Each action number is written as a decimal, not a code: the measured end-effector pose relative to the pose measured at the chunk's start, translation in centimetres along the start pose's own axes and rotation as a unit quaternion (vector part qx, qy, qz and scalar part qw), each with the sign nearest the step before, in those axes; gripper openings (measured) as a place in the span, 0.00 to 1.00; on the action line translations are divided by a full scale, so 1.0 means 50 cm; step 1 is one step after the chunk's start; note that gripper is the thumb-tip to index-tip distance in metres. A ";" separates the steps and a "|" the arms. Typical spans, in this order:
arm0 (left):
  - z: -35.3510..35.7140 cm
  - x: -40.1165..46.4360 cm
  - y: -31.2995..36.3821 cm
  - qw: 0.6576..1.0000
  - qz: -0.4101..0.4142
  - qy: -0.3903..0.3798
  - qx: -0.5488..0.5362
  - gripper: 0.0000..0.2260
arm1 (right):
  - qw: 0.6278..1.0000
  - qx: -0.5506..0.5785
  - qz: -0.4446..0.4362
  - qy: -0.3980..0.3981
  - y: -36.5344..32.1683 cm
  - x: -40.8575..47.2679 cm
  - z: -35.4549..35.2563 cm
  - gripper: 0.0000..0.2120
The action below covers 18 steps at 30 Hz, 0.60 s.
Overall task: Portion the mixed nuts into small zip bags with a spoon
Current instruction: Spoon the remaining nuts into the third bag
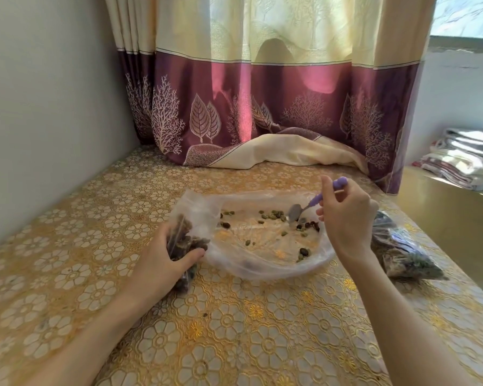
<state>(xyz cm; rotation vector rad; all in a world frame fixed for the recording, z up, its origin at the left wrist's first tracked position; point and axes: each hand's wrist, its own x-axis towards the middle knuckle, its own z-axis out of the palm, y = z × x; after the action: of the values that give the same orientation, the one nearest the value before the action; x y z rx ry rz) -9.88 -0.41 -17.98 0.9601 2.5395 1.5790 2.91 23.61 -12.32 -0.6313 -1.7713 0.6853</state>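
Observation:
A large clear plastic bag point(251, 263) lies open on the table with a few green and dark nuts point(273, 214) scattered inside. My right hand point(346, 218) grips a spoon with a purple handle point(317, 200); its metal bowl touches down among the nuts at the bag's right side. At the bag's left edge my left hand point(162, 260) is closed around a small zip bag point(186, 240) filled with brown nuts, held upright.
Several filled zip bags point(402, 252) lie to the right of my right wrist. The table point(234, 330) has a yellow floral cloth; a grey wall runs along its left side. A purple and cream curtain point(262, 107) drapes onto the far edge. Folded cloths point(463, 160) sit far right.

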 end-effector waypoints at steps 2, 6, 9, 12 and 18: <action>-0.001 0.000 0.000 1.000 -0.001 0.000 0.000 0.30 | 1.000 -0.008 -0.001 -0.001 0.007 -0.001 0.002 0.14; -0.001 -0.001 0.002 1.000 -0.002 -0.001 -0.005 0.25 | 0.999 0.021 0.050 0.003 0.021 0.001 0.004 0.15; -0.001 -0.001 0.005 1.000 0.005 0.002 -0.005 0.24 | 0.994 0.047 0.097 0.003 0.033 0.003 0.006 0.17; -0.001 -0.001 0.007 1.000 0.006 0.001 -0.002 0.24 | 0.988 0.077 0.132 -0.012 0.034 -0.002 0.017 0.17; -0.002 -0.003 0.005 1.000 0.002 -0.001 -0.007 0.22 | 0.972 0.132 0.186 -0.063 0.012 -0.028 0.041 0.20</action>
<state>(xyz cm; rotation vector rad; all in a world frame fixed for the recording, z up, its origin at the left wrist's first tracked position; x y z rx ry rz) -9.67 -0.48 -17.75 0.9649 2.5233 1.5922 1.38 22.75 -14.19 -0.7574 -1.6504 1.2198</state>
